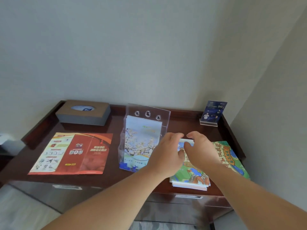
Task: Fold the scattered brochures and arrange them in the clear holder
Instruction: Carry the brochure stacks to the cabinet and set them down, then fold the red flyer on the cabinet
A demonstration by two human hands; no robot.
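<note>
Done: one blossom brochure (141, 141) stands in the clear holder (164, 117), just left of the left hand (166, 153).
Underway: left hand and right hand (201, 151) rest bent fingers on the green brochure (191, 173); whether they grip or press cannot be told.
Remaining: the red brochure (71, 153) lies unfolded, well left of both hands.

A single wide-angle view, worn on the head, looks forward and down at the tabletop (113, 163) from above its near edge. The wall (116, 47) fills the upper half of the frame. It sits close: the left hand (163, 151) and right hand (201, 150) reach in from the bottom edge.
</note>
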